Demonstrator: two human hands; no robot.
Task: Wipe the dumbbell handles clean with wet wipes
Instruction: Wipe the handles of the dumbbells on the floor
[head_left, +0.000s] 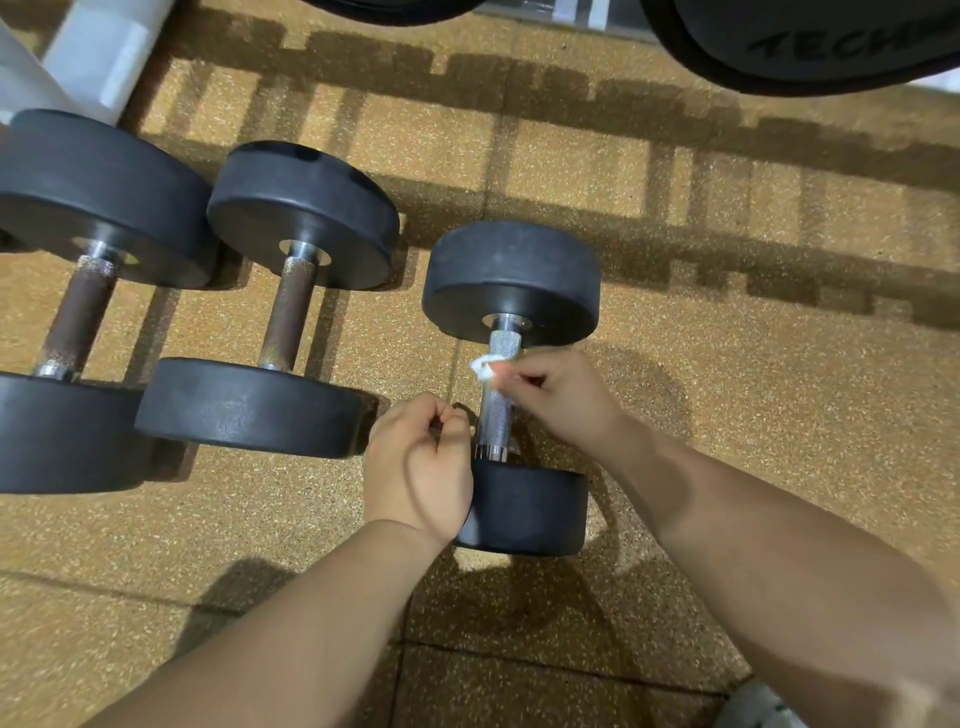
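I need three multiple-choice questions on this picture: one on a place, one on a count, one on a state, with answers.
1. Where is the wipe?
A) on the floor
B) against the right dumbbell's handle
C) in a bucket

2. How many dumbbells are in view?
A) two
B) three
C) five

3. What does the right hand do?
A) pinches the wipe
B) lies flat on the floor
C) lifts a dumbbell

1 B: the white wipe touches the silver handle.
2 B: three lie side by side.
3 A: its fingers close on the wipe.
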